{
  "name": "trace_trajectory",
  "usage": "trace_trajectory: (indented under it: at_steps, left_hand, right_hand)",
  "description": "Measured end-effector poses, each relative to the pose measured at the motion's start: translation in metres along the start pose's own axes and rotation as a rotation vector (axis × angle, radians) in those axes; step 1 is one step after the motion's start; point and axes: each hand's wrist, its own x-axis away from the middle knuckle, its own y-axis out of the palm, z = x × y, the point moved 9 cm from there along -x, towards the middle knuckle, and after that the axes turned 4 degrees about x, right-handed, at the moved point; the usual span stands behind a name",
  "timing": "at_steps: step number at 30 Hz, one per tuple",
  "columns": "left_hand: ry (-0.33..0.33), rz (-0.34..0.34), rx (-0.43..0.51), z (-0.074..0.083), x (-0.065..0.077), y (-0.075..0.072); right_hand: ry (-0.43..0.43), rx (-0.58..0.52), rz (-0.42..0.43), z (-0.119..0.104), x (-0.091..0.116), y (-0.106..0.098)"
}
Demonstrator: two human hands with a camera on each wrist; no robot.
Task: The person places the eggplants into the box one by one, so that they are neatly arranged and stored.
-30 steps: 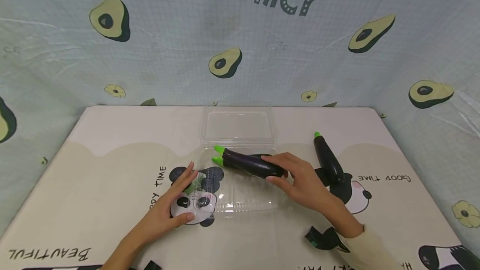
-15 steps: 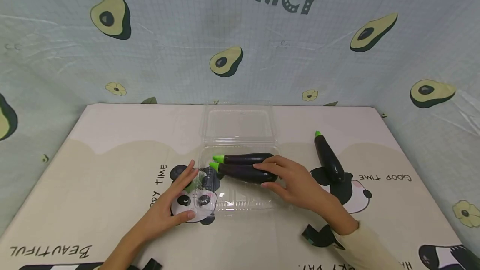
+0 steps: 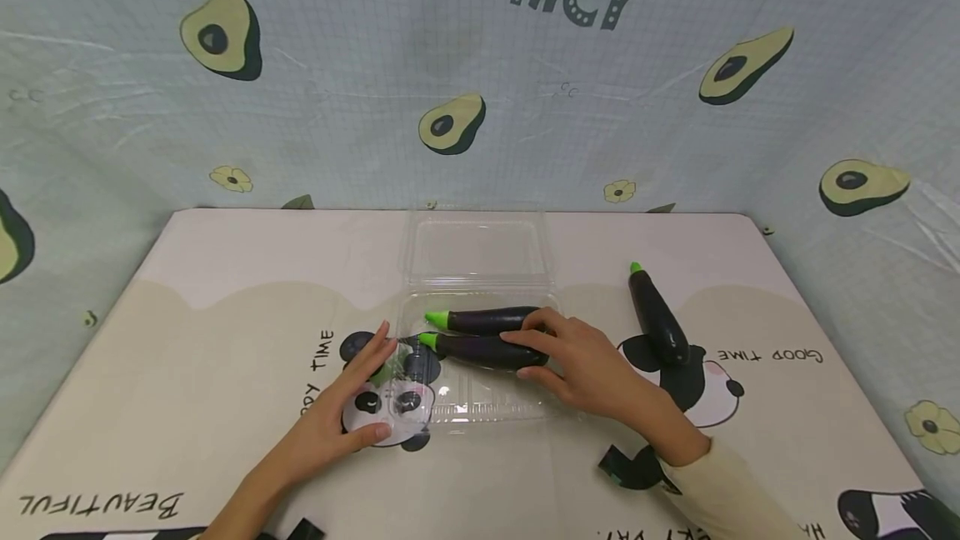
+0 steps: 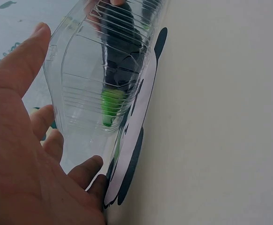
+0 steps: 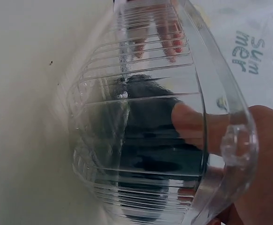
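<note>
A clear plastic clamshell container [image 3: 491, 402] lies with its lid [image 3: 476, 248] folded back away from me. Two purple-black eggplants with green stems lie side by side in it, stems to the left. My right hand [image 3: 592, 365] reaches over the right wall and grips the thick end of the nearer eggplant [image 3: 480, 350]. The farther eggplant [image 3: 483, 321] rests just behind, its right end partly covered by my fingers. My left hand [image 3: 333, 419], fingers spread and fairly straight, is at the container's left side. In the left wrist view, a fingertip meets the clear rim [image 4: 54, 70].
A third eggplant [image 3: 660, 319] lies on the table to the right of the container, stem pointing away. The printed tablecloth [image 3: 202, 390] covers the table, and a patterned curtain [image 3: 337, 107] hangs along its far edge. A black strap piece [image 3: 633, 469] shows by the right wrist.
My right hand has lowered the nearer eggplant from above the farther one to a place in front of it, moving slightly left and toward me. The left hand stays put.
</note>
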Motion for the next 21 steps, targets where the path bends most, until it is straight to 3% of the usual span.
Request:
trace_trajectory:
  at_steps: [21]
  left_hand:
    - [0.003,0.011,-0.009,-0.0005,0.0004,-0.0001]
  right_hand:
    - [0.09,0.032,-0.105,0.0091,-0.0049,0.0097]
